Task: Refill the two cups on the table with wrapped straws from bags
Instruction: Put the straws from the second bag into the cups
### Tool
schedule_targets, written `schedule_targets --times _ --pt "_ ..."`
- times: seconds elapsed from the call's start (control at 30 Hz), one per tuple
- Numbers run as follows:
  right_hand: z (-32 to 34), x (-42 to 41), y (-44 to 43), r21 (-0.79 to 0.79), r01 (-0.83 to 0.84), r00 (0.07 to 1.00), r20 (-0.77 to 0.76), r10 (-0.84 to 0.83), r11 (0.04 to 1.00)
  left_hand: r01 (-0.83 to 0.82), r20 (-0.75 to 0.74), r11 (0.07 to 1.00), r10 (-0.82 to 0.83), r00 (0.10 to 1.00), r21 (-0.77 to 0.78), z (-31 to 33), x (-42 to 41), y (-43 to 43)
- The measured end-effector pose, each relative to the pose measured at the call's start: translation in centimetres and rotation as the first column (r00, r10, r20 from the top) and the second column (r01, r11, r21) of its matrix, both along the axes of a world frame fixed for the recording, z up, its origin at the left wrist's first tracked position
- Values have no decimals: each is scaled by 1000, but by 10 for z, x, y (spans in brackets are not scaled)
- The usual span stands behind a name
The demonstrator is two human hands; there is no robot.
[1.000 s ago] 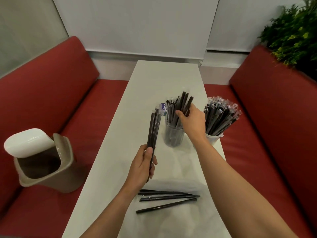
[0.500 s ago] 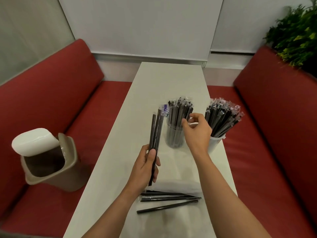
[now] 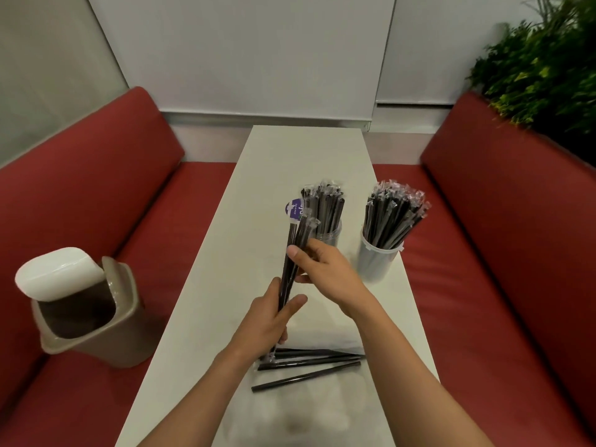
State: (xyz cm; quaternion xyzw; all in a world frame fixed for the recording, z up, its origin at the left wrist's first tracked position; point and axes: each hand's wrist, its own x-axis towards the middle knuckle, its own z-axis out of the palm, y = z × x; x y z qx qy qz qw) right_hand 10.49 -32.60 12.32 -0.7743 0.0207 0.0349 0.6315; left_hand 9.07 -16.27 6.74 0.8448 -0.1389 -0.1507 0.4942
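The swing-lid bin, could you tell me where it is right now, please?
In the head view, the bin stands on the red bench at the left, beside the white table, roughly level with the left hand gripping straws.

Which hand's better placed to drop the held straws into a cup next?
Right, probably. The right hand pinches the held straws partway up and sits just in front of the clear cup, with the white cup close beside it. The left hand grips their lower part, farther from both cups.
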Motion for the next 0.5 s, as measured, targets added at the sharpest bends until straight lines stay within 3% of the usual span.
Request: schedule_targets --times 0.17,0.3,0.5 --pt "-5 -6 -2 -82 98 994 -31 -101 992 -99 117 963 71 991 252 -7 0 -8" --pt "-2 -7 -16 48 110 993 -48 -107 993 -36 27 996 34 999 85 -1 0 -17" --pt "0 2 -37 108 28 991 -136 -13 994 21 -159 1000 -19 987 7 -8 15 -19"
